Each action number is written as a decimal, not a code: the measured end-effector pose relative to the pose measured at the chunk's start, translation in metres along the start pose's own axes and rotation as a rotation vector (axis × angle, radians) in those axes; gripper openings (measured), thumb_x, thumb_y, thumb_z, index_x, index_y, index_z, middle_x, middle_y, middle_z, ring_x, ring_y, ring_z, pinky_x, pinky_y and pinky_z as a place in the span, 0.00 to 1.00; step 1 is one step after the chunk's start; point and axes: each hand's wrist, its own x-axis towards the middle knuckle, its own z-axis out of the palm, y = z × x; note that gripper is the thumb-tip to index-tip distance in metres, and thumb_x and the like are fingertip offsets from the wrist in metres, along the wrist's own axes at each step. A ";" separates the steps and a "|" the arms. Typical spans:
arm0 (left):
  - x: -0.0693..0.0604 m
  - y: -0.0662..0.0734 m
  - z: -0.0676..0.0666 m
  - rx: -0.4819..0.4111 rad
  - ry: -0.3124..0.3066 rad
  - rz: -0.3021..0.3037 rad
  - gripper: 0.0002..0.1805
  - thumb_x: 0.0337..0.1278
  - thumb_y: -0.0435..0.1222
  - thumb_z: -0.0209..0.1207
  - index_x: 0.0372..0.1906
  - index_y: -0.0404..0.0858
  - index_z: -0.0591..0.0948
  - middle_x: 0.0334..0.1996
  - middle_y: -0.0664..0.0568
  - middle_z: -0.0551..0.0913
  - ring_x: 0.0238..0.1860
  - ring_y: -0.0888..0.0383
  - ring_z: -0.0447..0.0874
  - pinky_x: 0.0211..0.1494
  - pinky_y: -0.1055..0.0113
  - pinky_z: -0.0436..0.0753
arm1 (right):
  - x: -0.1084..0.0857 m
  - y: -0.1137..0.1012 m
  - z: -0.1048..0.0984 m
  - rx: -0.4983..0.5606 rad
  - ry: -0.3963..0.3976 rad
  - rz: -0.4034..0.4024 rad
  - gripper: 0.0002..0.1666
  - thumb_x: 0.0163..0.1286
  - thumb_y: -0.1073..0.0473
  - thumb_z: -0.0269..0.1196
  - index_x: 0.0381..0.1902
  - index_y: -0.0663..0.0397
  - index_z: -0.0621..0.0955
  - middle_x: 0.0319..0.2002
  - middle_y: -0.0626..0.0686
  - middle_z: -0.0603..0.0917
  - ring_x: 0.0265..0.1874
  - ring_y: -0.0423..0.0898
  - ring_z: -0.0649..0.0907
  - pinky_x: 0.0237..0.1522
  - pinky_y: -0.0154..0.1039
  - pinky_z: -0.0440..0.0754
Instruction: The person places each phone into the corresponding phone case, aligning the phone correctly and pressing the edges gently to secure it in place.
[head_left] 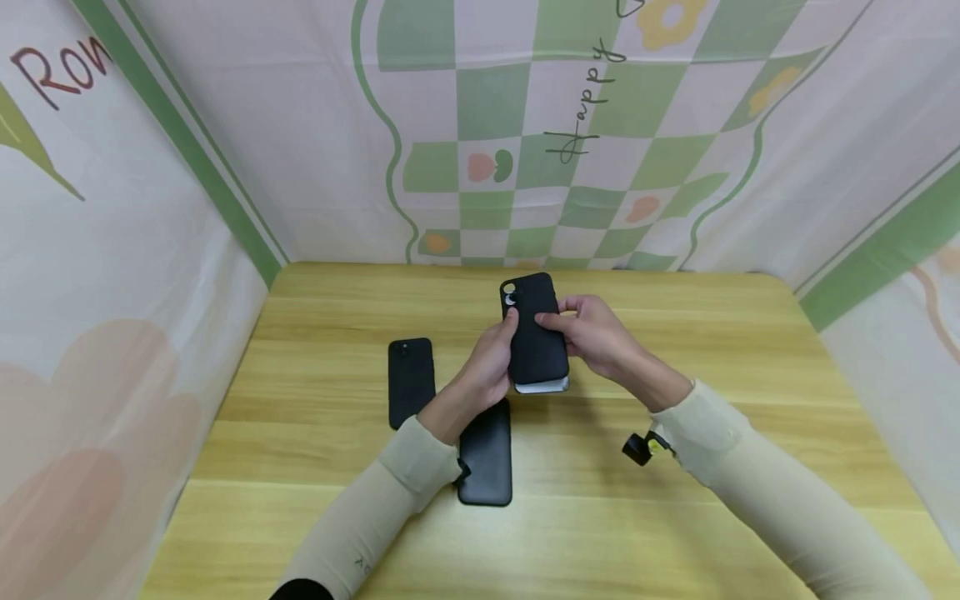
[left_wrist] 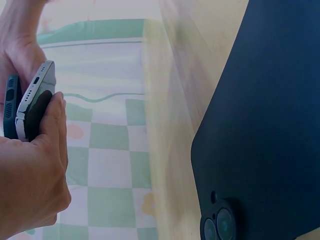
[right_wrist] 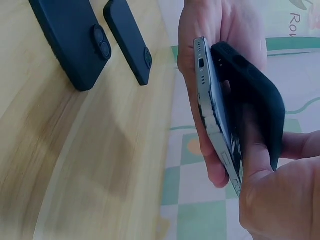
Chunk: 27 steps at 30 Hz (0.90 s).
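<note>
Over the table, my left hand holds a silver-edged phone, of which only the pale lower end shows beneath a black phone case in the head view. My right hand pinches the case by its right side, thumb on its back. Seen from the right wrist, a finger of the right hand reaches between case and phone, with a gap between the two. In the left wrist view the phone also stands apart from the case, at a slant.
A smaller black phone-shaped item with camera rings lies on the wooden table. A larger black one lies nearer, partly under the left forearm. A patterned cloth hangs behind the far edge. A small black device juts from the right cuff.
</note>
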 end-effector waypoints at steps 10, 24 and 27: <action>0.000 0.000 0.001 0.003 0.022 0.019 0.32 0.88 0.51 0.39 0.81 0.35 0.62 0.76 0.46 0.71 0.78 0.51 0.67 0.80 0.54 0.68 | -0.006 -0.011 -0.015 -0.423 0.102 -0.135 0.21 0.78 0.56 0.66 0.56 0.71 0.81 0.35 0.58 0.92 0.28 0.44 0.91 0.33 0.39 0.91; -0.006 -0.002 0.004 0.006 -0.038 0.010 0.31 0.89 0.47 0.38 0.81 0.33 0.61 0.76 0.41 0.71 0.77 0.48 0.68 0.79 0.53 0.70 | 0.025 -0.028 -0.032 -0.584 0.045 -0.166 0.31 0.83 0.42 0.58 0.67 0.61 0.81 0.60 0.62 0.85 0.57 0.54 0.84 0.55 0.48 0.87; -0.007 -0.002 0.005 0.031 -0.063 -0.003 0.30 0.90 0.47 0.38 0.80 0.32 0.62 0.73 0.39 0.74 0.75 0.46 0.72 0.77 0.51 0.72 | 0.033 -0.028 -0.034 -0.474 -0.034 -0.081 0.30 0.84 0.44 0.57 0.64 0.65 0.82 0.55 0.59 0.85 0.53 0.51 0.85 0.54 0.48 0.87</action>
